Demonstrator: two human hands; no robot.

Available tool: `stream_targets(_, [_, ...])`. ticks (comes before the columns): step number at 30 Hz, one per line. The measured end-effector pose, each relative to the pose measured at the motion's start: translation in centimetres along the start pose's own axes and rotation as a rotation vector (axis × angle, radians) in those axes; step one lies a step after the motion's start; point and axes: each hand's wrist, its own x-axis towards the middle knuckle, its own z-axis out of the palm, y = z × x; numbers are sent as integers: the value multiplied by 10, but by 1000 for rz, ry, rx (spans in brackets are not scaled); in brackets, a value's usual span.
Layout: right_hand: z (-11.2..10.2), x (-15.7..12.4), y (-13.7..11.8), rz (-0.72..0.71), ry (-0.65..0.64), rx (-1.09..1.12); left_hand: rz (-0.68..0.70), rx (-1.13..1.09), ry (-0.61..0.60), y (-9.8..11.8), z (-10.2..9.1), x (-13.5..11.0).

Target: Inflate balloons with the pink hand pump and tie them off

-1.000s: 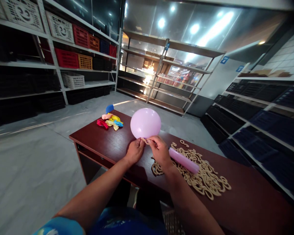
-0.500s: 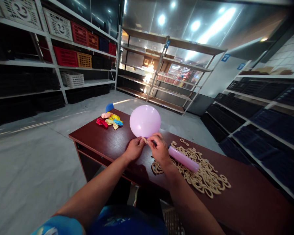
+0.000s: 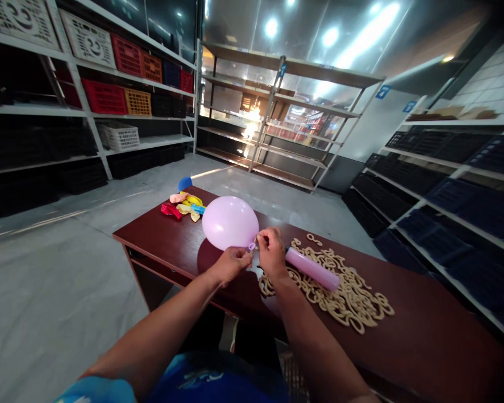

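An inflated pale-pink balloon [image 3: 230, 223] rests above the dark red table, tilted with its neck toward me. My left hand [image 3: 232, 264] pinches the neck, and the rolled lip shows as a small ring by its fingertips. Just right of the lip, my right hand [image 3: 272, 249] has its thumb and fingers pressed together on a small tan piece, mostly hidden. Beside that hand a pink balloon pump [image 3: 313, 268] lies across a heap of tan looped pieces [image 3: 353, 299].
Uninflated balloons [image 3: 185, 207] in red, yellow, blue and peach lie at the table's [image 3: 151, 235] far left corner. A blue rounded object [image 3: 185, 183] shows behind that corner. Shelves with crates [image 3: 105, 96] line the left, and more racks [image 3: 306, 137] stand behind and right.
The balloon has tipped down to the left, and its lip now shows between my hands. My right fingers have drawn slightly apart from my left ones. The view has shifted slightly.
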Motion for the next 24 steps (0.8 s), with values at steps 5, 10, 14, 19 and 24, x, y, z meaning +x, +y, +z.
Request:
stream_targets(5, [8, -5, 4, 85, 67, -20, 216, 158, -57, -3, -3, 6])
stream_targets(10, [13, 14, 19, 364, 122, 240, 161, 244, 63, -7, -12, 20])
stream_targets(14, [18, 47, 42, 624, 180, 611, 152, 363, 197, -5, -37, 33])
stream_targets(19, [11, 66, 65, 666, 251, 771, 184, 909, 552, 9, -102, 58])
stream_targets(24, [-8, 47, 60, 690, 49, 436, 59, 1425, 664, 22, -161, 86])
